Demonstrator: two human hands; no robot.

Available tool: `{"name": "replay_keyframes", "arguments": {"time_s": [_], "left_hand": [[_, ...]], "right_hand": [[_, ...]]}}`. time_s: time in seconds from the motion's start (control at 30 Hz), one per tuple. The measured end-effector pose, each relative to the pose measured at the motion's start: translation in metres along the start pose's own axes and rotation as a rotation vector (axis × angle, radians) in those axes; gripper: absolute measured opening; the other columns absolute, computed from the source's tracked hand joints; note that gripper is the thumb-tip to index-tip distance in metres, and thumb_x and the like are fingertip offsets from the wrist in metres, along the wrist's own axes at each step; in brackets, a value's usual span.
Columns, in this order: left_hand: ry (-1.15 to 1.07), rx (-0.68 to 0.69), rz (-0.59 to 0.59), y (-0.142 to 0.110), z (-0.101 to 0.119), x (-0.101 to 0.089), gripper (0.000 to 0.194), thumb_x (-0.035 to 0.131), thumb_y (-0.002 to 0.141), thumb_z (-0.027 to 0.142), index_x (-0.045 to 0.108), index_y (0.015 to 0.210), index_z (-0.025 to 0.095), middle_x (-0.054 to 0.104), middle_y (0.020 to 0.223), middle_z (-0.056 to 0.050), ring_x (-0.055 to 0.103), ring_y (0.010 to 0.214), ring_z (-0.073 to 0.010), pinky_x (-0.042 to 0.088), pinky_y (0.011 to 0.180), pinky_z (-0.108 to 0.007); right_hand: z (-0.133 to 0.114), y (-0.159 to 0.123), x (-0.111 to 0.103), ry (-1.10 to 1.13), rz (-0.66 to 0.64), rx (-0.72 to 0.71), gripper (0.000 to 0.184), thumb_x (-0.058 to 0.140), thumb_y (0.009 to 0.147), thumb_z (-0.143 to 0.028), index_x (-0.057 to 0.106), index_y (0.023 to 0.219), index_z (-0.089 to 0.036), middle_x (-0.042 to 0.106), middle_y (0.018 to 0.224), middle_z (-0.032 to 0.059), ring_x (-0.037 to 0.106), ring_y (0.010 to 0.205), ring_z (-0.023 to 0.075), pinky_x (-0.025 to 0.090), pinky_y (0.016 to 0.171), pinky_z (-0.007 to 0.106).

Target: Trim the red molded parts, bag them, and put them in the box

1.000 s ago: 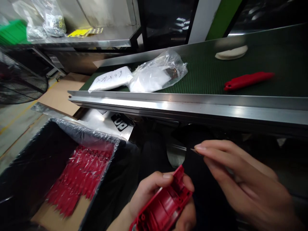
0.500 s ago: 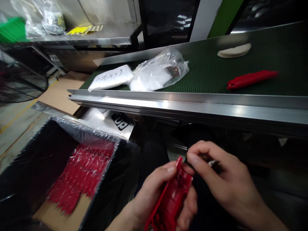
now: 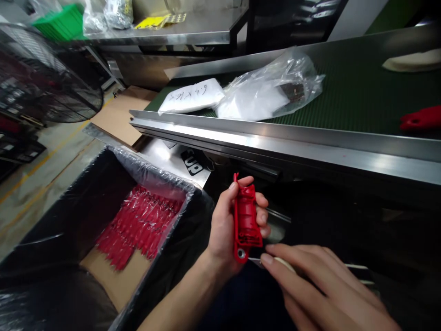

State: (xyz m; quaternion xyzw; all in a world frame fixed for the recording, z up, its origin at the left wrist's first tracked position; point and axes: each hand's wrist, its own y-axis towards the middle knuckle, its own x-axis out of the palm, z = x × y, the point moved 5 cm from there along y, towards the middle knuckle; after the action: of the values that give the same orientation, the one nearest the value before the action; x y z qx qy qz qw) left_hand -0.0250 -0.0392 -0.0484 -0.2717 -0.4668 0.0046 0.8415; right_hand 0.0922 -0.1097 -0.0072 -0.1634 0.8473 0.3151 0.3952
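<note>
Left hand [image 3: 222, 225] was clamped on red shell [image 3: 247, 214], hollow side facing the wearer, presumably for a clear view inside. Right hand [image 3: 312, 273] pinched blade [image 3: 255, 261] near shell's ringed end, likely for fine control; contact unclear.

On a black label [image 3: 193, 163] on the shiny metal sheet [image 3: 161, 154] below the conveyor [image 3: 337, 108], the white letters "up" can be read; the mark in front of them cannot be made out for certain. On the white packet [image 3: 191, 96] on the belt, a line of figures is handwritten in dark ink, with an "X" set between two numbers; the exact digits cannot be told. On the dark boxes [image 3: 25, 158] at the far left, pale labels are seen, too small to be read.
</note>
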Motion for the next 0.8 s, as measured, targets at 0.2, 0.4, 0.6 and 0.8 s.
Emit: {"name": "replay_keyframes", "arguments": {"time_s": [0.2, 0.4, 0.6, 0.8], "left_hand": [[-0.013, 0.029, 0.002, 0.001, 0.005, -0.003, 0.031, 0.039, 0.095, 0.040, 0.052, 0.114, 0.018, 0.053, 0.080, -0.003, 0.047, 0.055, -0.0101, 0.039, 0.045, -0.018], [-0.029, 0.059, 0.004, 0.003, 0.008, -0.007, 0.030, 0.037, 0.096, 0.040, 0.052, 0.112, 0.019, 0.052, 0.078, -0.003, 0.045, 0.052, -0.0092, 0.037, 0.044, -0.018], [-0.075, 0.058, 0.018, 0.007, 0.015, -0.018, 0.030, 0.039, 0.095, 0.040, 0.053, 0.111, 0.018, 0.053, 0.079, -0.003, 0.046, 0.053, -0.0096, 0.037, 0.044, -0.019], [-0.065, 0.052, 0.170, 0.002, 0.028, -0.037, 0.029, 0.047, 0.093, 0.037, 0.055, 0.115, 0.019, 0.055, 0.080, -0.002, 0.046, 0.054, -0.0098, 0.037, 0.046, -0.020]], "right_hand": [[0.001, 0.005, 0.009, -0.048, -0.035, -0.030, 0.042, 0.053, 0.083, -0.002, 0.061, 0.121, -0.017, 0.061, 0.113, 0.0103, 0.055, 0.104, 0.0199, 0.047, 0.082, 0.032], [0.002, 0.012, 0.011, -0.107, -0.046, -0.032, 0.038, 0.053, 0.085, -0.005, 0.062, 0.120, -0.017, 0.063, 0.110, 0.0094, 0.057, 0.102, 0.0188, 0.047, 0.082, 0.032], [0.006, 0.013, 0.007, -0.004, -0.048, 0.048, 0.045, 0.049, 0.084, -0.003, 0.058, 0.124, -0.023, 0.061, 0.117, 0.0055, 0.057, 0.107, 0.0173, 0.048, 0.082, 0.030], [0.077, 0.066, -0.063, -0.413, 0.119, 0.027, 0.041, 0.053, 0.090, -0.014, 0.054, 0.129, -0.025, 0.061, 0.120, 0.0049, 0.058, 0.106, 0.0207, 0.042, 0.092, 0.038]]}}
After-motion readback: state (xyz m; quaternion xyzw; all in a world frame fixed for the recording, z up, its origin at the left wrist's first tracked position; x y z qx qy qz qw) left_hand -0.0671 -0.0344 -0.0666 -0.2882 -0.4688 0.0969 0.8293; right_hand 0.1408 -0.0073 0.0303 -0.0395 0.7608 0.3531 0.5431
